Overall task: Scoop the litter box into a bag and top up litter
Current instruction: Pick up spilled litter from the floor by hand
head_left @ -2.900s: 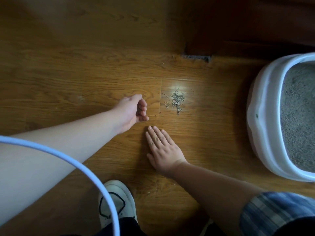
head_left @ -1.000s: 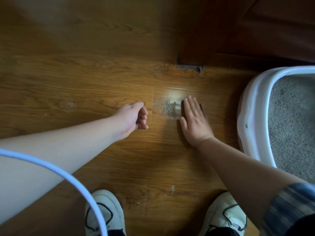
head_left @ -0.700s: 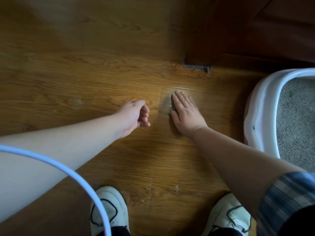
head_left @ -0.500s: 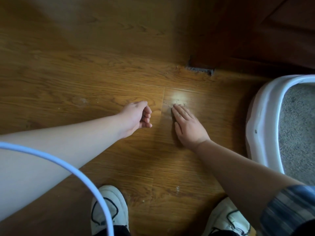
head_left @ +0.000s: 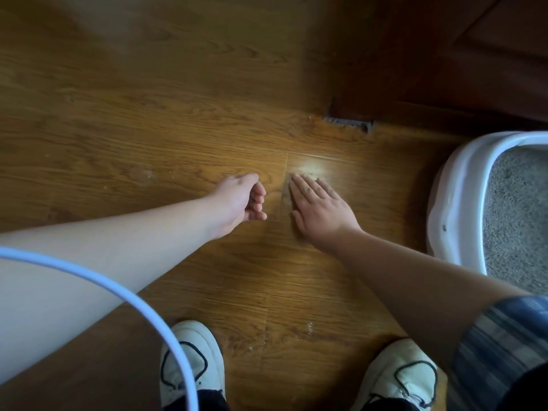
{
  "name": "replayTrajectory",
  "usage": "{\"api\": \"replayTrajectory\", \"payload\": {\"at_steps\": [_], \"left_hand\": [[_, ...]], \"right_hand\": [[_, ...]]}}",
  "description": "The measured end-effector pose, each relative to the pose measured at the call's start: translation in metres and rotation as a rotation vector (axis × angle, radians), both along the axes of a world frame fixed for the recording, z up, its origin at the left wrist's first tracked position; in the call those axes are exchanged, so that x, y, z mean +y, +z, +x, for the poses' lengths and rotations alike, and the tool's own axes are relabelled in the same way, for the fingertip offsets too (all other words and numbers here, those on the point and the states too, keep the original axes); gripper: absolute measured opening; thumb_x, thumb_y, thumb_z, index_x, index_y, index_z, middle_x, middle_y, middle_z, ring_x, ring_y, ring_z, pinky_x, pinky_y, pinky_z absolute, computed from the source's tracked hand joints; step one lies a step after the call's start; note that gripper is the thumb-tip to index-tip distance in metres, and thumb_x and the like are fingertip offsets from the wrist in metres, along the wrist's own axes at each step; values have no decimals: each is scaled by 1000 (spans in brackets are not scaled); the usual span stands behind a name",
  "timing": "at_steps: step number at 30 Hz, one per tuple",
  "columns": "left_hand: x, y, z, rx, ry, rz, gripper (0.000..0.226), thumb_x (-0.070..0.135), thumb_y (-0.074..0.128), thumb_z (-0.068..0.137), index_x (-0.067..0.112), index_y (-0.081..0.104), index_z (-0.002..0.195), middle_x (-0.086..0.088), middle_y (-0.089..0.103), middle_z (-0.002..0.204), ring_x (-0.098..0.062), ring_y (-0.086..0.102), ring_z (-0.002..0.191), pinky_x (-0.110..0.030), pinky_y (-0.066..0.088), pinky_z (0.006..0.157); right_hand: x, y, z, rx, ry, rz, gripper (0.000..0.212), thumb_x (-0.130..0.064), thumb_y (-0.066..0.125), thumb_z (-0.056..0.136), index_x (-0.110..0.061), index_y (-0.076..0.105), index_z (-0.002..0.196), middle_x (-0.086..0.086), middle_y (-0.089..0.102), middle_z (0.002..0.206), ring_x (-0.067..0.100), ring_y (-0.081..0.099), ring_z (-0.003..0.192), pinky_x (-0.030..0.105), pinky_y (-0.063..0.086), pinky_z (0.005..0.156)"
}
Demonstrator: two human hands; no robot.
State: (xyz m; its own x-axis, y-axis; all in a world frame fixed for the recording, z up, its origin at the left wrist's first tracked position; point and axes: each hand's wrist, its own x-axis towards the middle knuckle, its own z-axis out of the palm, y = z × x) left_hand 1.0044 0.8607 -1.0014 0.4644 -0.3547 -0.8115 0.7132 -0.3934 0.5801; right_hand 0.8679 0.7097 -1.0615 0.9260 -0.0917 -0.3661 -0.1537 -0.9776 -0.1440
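Right hand (head_left: 321, 209), grip flat open, covers spilled grey litter grains (head_left: 310, 174) on the brown wooden floor (head_left: 178, 137) near the white plastic litter box (head_left: 441, 203). Sweep them low into the cupped left hand (head_left: 240, 200), whose contents are unseen.

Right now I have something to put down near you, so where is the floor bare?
The wide wood floor left of and beyond the left hand is bare. So is the patch between the hands and the shoes, bar a few grains. It is tight between the right hand, flat on the floor, and the litter box.
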Motion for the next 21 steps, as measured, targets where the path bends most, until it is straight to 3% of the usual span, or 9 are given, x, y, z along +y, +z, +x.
{"api": "replayTrajectory", "payload": {"at_steps": [8,12,18,21], "left_hand": [[0,0,-1,-1,-22,0,33,15,40,101,4,54,74,-10,49,67,-20,47,57,-35,54,56],[-2,0,-4,13,-22,7,32,14,40,101,3,55,74,-11,49,67,-20,48,57,-36,54,58],[-5,-3,-9,84,-32,4,33,18,40,102,4,56,76,-9,53,66,-20,49,58,-33,50,55],[-6,-7,-11,107,-47,10,34,19,39,103,4,58,79,-9,56,68,-20,52,60,-32,52,55]], "right_hand": [[-12,9,4,-101,-166,56,59,-34,32,103,-10,26,157,6,24,164,19,11,154,37,1,125],[-4,0,14,-45,-213,140,60,-29,32,103,-11,19,158,4,16,166,18,8,154,36,9,126],[1,-6,-22,-86,-192,206,61,-10,41,94,-7,31,154,8,30,161,24,22,150,42,26,121],[-3,1,-20,-183,-290,332,59,0,42,91,-10,43,149,7,42,153,23,34,142,35,30,119]]}}
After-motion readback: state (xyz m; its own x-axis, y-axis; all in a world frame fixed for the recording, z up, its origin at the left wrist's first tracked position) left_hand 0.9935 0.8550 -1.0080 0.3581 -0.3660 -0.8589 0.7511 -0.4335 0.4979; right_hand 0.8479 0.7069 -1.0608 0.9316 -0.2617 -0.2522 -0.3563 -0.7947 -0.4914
